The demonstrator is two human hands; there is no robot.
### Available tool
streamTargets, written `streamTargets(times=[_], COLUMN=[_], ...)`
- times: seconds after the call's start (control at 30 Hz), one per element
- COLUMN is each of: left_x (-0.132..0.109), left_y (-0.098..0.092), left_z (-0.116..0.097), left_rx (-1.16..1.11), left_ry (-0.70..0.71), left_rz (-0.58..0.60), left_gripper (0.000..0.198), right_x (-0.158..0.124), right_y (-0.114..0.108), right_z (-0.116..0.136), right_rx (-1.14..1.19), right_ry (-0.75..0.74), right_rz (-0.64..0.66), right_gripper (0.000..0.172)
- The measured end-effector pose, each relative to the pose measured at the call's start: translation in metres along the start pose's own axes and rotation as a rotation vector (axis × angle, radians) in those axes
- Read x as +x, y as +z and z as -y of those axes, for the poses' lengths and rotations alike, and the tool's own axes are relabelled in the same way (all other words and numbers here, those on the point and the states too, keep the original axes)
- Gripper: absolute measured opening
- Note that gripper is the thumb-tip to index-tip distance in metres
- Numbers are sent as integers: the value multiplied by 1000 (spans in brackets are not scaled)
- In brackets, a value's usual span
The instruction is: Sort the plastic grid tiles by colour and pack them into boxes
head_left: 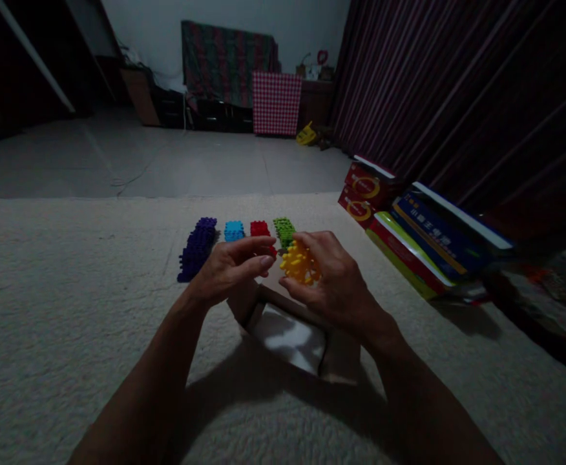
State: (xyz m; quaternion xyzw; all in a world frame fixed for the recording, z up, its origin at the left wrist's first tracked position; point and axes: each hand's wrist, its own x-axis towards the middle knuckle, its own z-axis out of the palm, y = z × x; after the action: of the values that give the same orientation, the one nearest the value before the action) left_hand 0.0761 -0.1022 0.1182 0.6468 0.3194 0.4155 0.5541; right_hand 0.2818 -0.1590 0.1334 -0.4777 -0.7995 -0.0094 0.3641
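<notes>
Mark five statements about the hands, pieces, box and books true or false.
The right hand holds yellow pieces. True.
The purple row lies right of the green row. False: purple row lies left of green row.
An open box sits under the hands. True.
The books lie on the left. False: books lie on the right.
The left hand grips the blue pieces. False: blue pieces lie on the carpet.

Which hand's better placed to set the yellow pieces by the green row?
Right, probably: the right hand holds the yellow pieces close to the green row; the left hand sits further left, by the red pieces.
</notes>
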Motion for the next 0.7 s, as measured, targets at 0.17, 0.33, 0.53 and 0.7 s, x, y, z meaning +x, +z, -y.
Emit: streamTargets(times=[0.17,0.33,0.53,0.7], left_x=[-9,-10,-25,-47], left_y=[16,20,10,18], left_z=[-4,-5,4,14], left_rx=[234,553,846,1119], left_ry=[87,100,82,113], left_rz=[70,30,83,239], left_gripper=[45,32,56,49], right_x=[2,-1,-24,-41], right_y=[15,14,-16,-14], right_z=[10,18,14,13], right_rx=[-26,1,74,96], right_ry=[-26,-23,37,145], right_rz=[93,146,234,469], right_gripper=[48,62,32,14])
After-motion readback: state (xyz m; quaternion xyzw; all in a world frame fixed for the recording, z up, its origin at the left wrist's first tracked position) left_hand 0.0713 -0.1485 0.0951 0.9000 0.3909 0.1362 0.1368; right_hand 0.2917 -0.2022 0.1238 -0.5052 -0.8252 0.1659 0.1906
